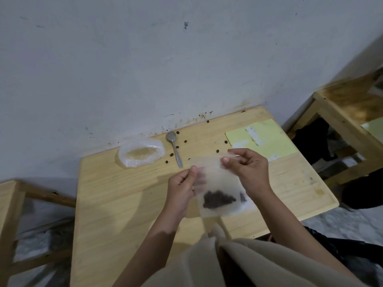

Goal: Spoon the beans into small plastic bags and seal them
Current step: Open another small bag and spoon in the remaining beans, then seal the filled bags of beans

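Note:
A small clear plastic bag (217,179) hangs above the wooden table (116,204), held at its top edge by both hands. A dark heap of beans (218,199) fills its bottom. My left hand (182,187) pinches the top left corner between thumb and fingers. My right hand (246,168) pinches the top right edge. A metal spoon (175,148) lies on the table behind the bag, bowl toward the wall. A crumpled clear bag (141,153) lies left of the spoon. Loose beans (172,154) are scattered around the spoon.
A yellow sheet (275,141) with white labels lies at the table's far right. A white wall runs right behind the table. Wooden frames stand at the left (12,214) and the right (339,112). Beige cloth (207,262) covers my lap at the near edge.

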Motion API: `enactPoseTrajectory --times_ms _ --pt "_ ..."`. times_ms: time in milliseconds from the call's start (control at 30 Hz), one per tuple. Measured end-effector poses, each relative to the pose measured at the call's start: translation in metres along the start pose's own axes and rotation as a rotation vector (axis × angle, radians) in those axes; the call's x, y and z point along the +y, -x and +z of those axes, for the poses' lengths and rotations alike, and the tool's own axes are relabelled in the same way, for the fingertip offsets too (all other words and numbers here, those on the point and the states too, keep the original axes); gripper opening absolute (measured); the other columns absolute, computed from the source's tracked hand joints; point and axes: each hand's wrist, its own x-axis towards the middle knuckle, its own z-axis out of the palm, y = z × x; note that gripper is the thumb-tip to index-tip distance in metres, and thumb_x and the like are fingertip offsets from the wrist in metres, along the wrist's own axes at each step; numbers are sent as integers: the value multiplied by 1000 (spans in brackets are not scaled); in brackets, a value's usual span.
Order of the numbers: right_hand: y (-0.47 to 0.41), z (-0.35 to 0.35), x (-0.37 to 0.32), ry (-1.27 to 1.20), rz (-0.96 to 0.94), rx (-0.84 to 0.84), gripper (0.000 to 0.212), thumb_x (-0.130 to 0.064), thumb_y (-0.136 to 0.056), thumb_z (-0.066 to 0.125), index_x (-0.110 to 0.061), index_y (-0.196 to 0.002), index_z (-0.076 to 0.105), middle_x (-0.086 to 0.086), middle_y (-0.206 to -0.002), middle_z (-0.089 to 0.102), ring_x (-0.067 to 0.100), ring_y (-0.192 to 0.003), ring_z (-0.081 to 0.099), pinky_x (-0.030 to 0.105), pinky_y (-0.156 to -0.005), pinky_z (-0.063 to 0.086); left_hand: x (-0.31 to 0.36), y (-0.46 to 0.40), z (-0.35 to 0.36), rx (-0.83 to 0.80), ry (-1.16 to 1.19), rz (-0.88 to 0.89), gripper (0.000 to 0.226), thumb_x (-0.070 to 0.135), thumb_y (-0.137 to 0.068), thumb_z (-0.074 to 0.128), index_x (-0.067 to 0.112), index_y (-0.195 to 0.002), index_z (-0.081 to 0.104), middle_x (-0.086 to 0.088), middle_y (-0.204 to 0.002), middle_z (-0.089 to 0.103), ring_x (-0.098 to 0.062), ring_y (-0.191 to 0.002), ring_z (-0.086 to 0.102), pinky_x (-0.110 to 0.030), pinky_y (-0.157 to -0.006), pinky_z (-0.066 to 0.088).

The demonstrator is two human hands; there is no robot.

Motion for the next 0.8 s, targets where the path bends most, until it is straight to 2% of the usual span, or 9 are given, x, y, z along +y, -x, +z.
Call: enactPoseTrajectory --times_ms 133,200,267,400,467,500,600,700,800 --pt "-19 -23 16 115 81 35 53 -9 -71 81 -21 -116 55 5 -76 67 16 -77 69 25 -75 55 -11 -15 23 93 -52 -34 23 27 -93 55 17 -82 73 -5 -78 71 -17 -70 66 -35 -68 56" --pt "-27 -34 27 284 85 -9 60 -12 -70 81 -28 -118 49 2 -88 66 15 -76 67 26 -73 54 -24 -26 32 164 -74 -81 26 30 -93 57 17 -74 70 -10 -75 64 -22 -70 60 -38 -69 51" --pt "-35 -44 39 432 74 -73 49 -12 -71 81 -28 -108 53 0 -94 64 16 -69 64 24 -66 51 -38 -36 38 210 -122 -120 28 32 -92 59 15 -73 69 -13 -74 61 -23 -70 57 -41 -69 51" --pt "-52 -57 63 633 55 -107 26 -17 -72 81 -18 -92 65 0 -98 68 12 -70 62 14 -61 45 -58 -46 49 269 -277 -95 31 28 -90 60 2 -74 65 -7 -67 57 -20 -65 53 -29 -62 43" --pt "-59 -60 72 689 31 -129 26 -18 -73 80 -15 -94 66 1 -99 68 10 -74 62 10 -62 45 -68 -51 53 292 -372 -79 17 29 -85 67 13 -80 66 -1 -77 64 -18 -74 60 -26 -67 48" --pt "-62 -61 77 712 16 -146 27 -19 -73 80 -14 -96 66 2 -100 67 11 -76 61 11 -64 45 -73 -52 55 307 -432 -91 19 36 -79 70 20 -85 65 0 -87 65 -18 -83 62 -29 -75 51" --pt "-69 -65 87 803 -11 -208 31 -22 -74 79 -12 -100 67 2 -103 65 14 -82 59 20 -73 44 -96 -63 52 331 -563 -160 50 59 -58 65 28 -97 61 0 -105 61 -18 -96 59 -38 -88 52" --pt "-72 -67 92 799 -2 -222 29 -22 -74 78 -14 -100 66 1 -102 65 14 -83 59 24 -77 47 -97 -64 54 388 -600 -134 37 47 -70 72 25 -98 63 -2 -107 60 -19 -97 57 -38 -88 50" --pt "-76 -67 90 723 0 -201 20 -20 -76 77 -22 -93 65 -3 -100 64 11 -82 59 23 -77 48 -88 -61 57 444 -560 -19 14 32 -80 70 20 -83 64 -5 -96 63 -18 -87 59 -34 -82 50"
